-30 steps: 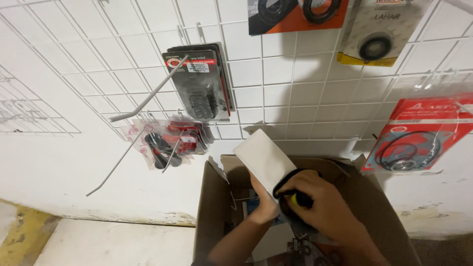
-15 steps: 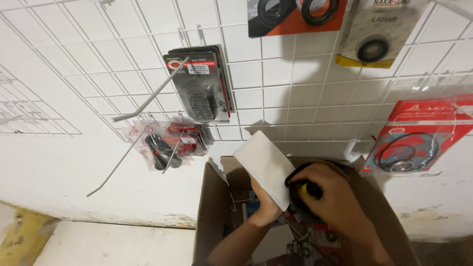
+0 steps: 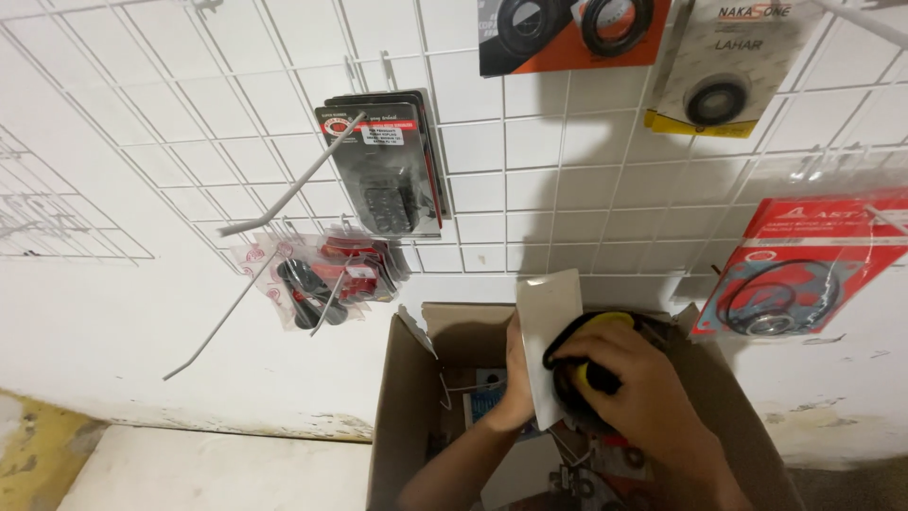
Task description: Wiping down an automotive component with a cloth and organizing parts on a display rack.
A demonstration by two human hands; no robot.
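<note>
- Gripping a carded packet (image 3: 547, 326), white back toward me, just above the open cardboard box (image 3: 397, 397).
- My left hand (image 3: 515, 383) clasps its lower edge.
- My right hand (image 3: 634, 388) closes on its black-and-yellow front.
- Behind the box, a white wire grid (image 3: 530, 199) carries hanging packets.

2 bare forearms, left hand (image 3: 518, 378), right hand (image 3: 632, 393); no sleeves, gloves, rings visible.
</note>
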